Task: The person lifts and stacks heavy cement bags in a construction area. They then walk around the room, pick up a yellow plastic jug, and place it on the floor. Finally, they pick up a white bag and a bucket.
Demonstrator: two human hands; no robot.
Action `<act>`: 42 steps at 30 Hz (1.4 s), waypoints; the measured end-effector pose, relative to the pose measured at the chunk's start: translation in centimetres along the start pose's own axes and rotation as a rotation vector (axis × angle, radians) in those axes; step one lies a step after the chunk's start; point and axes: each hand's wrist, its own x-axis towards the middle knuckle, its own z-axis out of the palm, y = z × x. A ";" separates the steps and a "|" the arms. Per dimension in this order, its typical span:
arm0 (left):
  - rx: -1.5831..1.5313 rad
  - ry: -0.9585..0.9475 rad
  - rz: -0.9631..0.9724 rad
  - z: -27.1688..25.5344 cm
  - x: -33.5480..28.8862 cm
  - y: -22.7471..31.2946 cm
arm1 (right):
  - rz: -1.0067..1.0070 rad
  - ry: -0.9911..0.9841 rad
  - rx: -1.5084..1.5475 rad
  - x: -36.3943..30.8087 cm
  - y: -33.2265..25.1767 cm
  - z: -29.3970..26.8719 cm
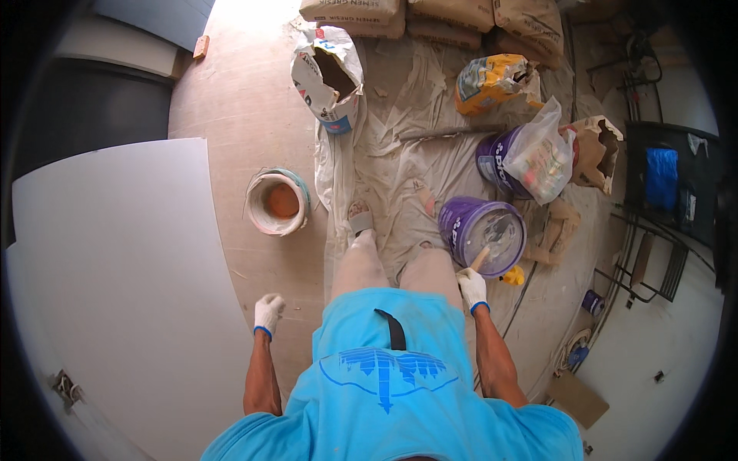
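My left hand (269, 313), in a white knit glove with a blue cuff, hangs at my left side with its fingers curled and nothing visible in it. My right hand (473, 289), gloved the same way, is closed at the near left edge of a purple bucket (463, 229). A light wooden stick (481, 258) sticks out from its fingers over the bucket's top; its other end is hidden by the glove. The bucket's round top is smeared grey-white. Ahead of my left hand stands a pale, crusted pail (261, 206) with an orange-brown inside.
Plastic sheeting (400, 165) covers the floor ahead. On it stand an opened white sack (327, 81), a yellow sack (492, 83) and another purple bucket (498, 161) with a plastic bag (540, 154). Cement sacks (453, 15) are stacked beyond. A white panel (115, 292) is at left.
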 end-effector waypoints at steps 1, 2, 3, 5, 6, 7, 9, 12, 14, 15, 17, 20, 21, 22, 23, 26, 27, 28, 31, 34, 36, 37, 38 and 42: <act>0.004 0.009 0.007 -0.2 1.1 1.5 | -0.017 0.014 0.018 0.0 -0.7 0.0; -0.013 0.003 0.036 -0.2 1.9 3.0 | -0.036 0.029 0.045 0.0 -1.3 0.1; -0.018 0.000 0.057 -0.1 2.7 4.8 | -0.033 0.054 0.056 0.2 -1.9 0.0; -0.013 -0.021 0.103 0.8 3.7 8.3 | -0.017 0.112 0.099 0.9 -2.9 -0.5; -0.004 -0.034 0.127 1.4 4.1 10.0 | -0.053 0.157 0.105 1.3 -3.4 -0.8; 0.007 -0.044 0.156 2.2 4.3 11.6 | -0.054 0.185 0.151 2.0 -3.9 -1.2; 0.028 -0.083 0.186 3.9 4.6 14.3 | -0.016 0.224 0.244 3.6 -5.0 -2.1; 0.109 -0.110 0.226 6.3 4.3 17.5 | -0.024 0.180 0.513 6.5 -7.5 -3.3; 0.174 -0.110 0.228 8.1 3.9 19.1 | -0.010 0.114 0.698 9.0 -9.8 -3.8; 0.190 -0.111 0.249 9.1 3.9 20.0 | -0.017 0.104 0.679 10.3 -11.1 -4.0; 0.287 -0.107 0.249 10.7 4.0 21.5 | -0.047 0.068 0.725 12.3 -13.5 -4.2; 0.371 -0.123 0.416 14.3 5.8 24.0 | -0.083 -0.087 0.890 14.4 -16.2 -4.3; 0.425 -0.123 0.466 15.6 6.4 24.6 | -0.084 -0.161 0.963 14.9 -16.8 -4.2; 0.414 -0.164 0.478 16.8 7.1 25.2 | -0.055 -0.229 1.015 15.0 -17.2 -4.0; 0.423 -0.191 0.479 18.4 8.2 26.2 | -0.064 -0.305 1.087 15.3 -17.4 -3.8; 0.535 -0.197 0.597 23.4 10.9 29.6 | 0.063 -0.569 1.466 15.8 -17.1 -2.4; 0.581 -0.188 0.670 25.2 11.8 30.7 | 0.092 -0.589 1.526 16.0 -16.9 -1.6; 0.621 -0.200 0.660 27.1 12.9 31.9 | 0.120 -0.608 1.585 16.2 -16.6 -0.7; 0.745 -0.236 0.677 32.9 16.8 34.8 | 0.245 -0.630 1.790 16.9 -15.6 1.7; 0.757 -0.268 0.736 38.3 22.0 36.2 | 0.367 -0.621 1.924 17.0 -15.1 3.7; 0.827 -0.287 0.802 41.5 25.3 36.5 | 0.378 -0.578 1.933 16.6 -15.0 4.6; 0.938 -0.268 0.791 43.3 27.2 36.6 | 0.372 -0.557 1.909 16.6 -15.0 4.9; 0.966 -0.251 0.802 44.9 28.7 36.5 | 0.358 -0.541 1.897 16.4 -15.1 5.2; 0.988 -0.268 0.861 50.6 33.9 35.6 | 0.378 -0.412 1.921 16.4 -15.5 5.5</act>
